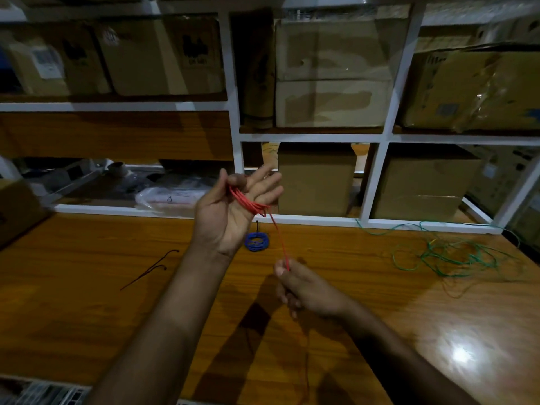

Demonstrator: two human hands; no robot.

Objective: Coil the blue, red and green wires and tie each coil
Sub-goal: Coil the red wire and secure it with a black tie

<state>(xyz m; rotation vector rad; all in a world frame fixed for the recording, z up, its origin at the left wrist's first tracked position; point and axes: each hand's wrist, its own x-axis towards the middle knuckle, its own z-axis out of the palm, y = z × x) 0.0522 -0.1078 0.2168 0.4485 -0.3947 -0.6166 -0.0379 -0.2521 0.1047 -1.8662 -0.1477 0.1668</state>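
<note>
Head cam: your left hand [233, 206] is up with the palm facing you and fingers spread, working as a spool for the red wire [248, 203] looped across it. Your right hand [304, 287] pinches the loose end low, probably to keep tension. The blue coil [257, 242] lies on the table [87, 302], looks tied already; the green wire [450, 255] sprawls loose, well off to the right.
</note>
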